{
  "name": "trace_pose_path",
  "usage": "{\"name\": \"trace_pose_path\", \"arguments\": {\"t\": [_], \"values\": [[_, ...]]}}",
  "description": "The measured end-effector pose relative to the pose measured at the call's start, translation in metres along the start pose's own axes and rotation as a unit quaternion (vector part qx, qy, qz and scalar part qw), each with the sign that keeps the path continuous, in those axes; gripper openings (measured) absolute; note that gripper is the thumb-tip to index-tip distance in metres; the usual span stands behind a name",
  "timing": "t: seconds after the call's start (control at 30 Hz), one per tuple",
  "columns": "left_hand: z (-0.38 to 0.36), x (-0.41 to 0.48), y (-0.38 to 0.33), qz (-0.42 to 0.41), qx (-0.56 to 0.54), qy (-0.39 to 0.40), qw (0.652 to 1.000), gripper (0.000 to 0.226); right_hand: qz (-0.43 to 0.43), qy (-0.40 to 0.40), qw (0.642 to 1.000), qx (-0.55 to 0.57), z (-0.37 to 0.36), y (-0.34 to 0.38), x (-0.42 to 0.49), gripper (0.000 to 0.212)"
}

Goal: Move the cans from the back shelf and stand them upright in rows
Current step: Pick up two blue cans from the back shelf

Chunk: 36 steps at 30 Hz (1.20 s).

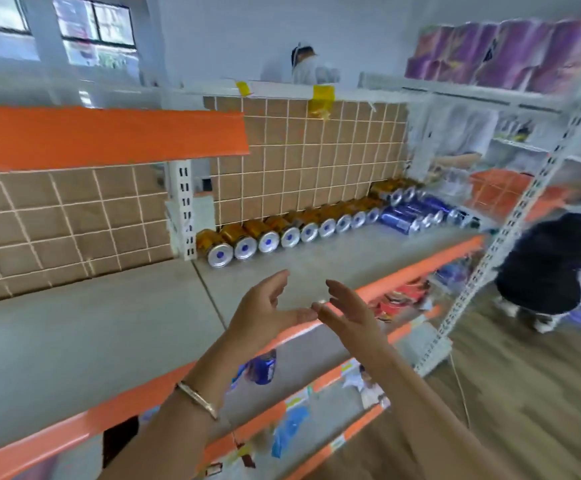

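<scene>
The left hand [265,306] and right hand [348,313] hover with palms facing each other, fingers relaxed and spread, holding nothing; their thumbs nearly meet above the orange front edge of the grey shelf [109,323]. A thin bracelet [197,400] circles the left wrist. Well apart from both hands, at the back of that shelf, a row of orange cans [282,233] lies on its side against the tiled backing [299,157], ends facing forward. Blue cans [410,216] lie beside them to the right. Farther right, a person [549,271] in dark clothes crouches on the wooden floor.
</scene>
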State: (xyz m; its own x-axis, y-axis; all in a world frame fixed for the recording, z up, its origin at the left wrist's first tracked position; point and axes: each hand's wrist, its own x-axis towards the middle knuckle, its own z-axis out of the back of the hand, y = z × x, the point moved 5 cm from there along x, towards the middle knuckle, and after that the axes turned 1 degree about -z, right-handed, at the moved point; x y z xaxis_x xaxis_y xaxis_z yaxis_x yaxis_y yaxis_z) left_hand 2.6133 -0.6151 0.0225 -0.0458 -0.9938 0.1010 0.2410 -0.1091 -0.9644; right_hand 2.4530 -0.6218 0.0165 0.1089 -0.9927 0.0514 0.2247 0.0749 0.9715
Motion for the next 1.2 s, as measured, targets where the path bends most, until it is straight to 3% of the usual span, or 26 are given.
{"name": "trace_pose_path", "arguments": {"t": [0.1,0.2,0.3,0.4,0.5,0.53,0.67,0.8,0.87,0.93,1.03,1.2], "values": [[-0.067,0.025,-0.019,0.003,-0.014,0.027,1.0,0.088,-0.01,-0.046,0.999,-0.009,0.067,-0.007,0.006,0.05],[-0.132,0.047,-0.038,-0.003,-0.002,0.045,0.999,0.054,-0.01,-0.072,0.997,-0.007,0.133,-0.023,0.012,0.051],[-0.181,0.066,-0.049,0.002,-0.02,0.058,0.998,0.045,-0.009,-0.096,0.995,-0.033,0.18,-0.036,0.016,0.058],[-0.225,0.081,-0.052,0.011,-0.054,0.061,0.997,0.047,-0.008,-0.115,0.993,-0.034,0.222,-0.043,0.023,0.053],[-0.256,0.089,-0.064,0.023,-0.061,0.08,0.995,0.092,-0.024,-0.144,0.989,-0.001,0.253,-0.053,0.028,0.044],[-0.263,0.094,-0.069,0.02,-0.066,0.081,0.994,0.094,-0.026,-0.153,0.988,0.009,0.262,-0.057,0.031,0.045],[-0.287,0.122,-0.068,0.018,-0.047,0.094,0.994,0.073,-0.03,-0.158,0.987,0.021,0.287,-0.066,0.047,0.048],[-0.306,0.155,-0.067,0.017,-0.066,0.107,0.992,0.038,-0.034,-0.171,0.985,0.008,0.307,-0.074,0.073,0.023],[-0.312,0.178,-0.066,0.019,-0.081,0.104,0.991,0.039,-0.034,-0.18,0.983,0.004,0.316,-0.076,0.09,0.02],[-0.32,0.205,-0.063,0.022,-0.069,0.105,0.992,0.061,-0.043,-0.184,0.982,0.004,0.325,-0.079,0.109,0.019],[-0.327,0.248,-0.065,0.018,-0.078,0.109,0.991,0.089,-0.049,-0.173,0.984,-0.006,0.337,-0.078,0.149,0.046],[-0.326,0.32,-0.054,0.039,-0.115,0.094,0.988,0.076,-0.037,-0.163,0.986,-0.022,0.348,-0.073,0.229,0.053]]}}
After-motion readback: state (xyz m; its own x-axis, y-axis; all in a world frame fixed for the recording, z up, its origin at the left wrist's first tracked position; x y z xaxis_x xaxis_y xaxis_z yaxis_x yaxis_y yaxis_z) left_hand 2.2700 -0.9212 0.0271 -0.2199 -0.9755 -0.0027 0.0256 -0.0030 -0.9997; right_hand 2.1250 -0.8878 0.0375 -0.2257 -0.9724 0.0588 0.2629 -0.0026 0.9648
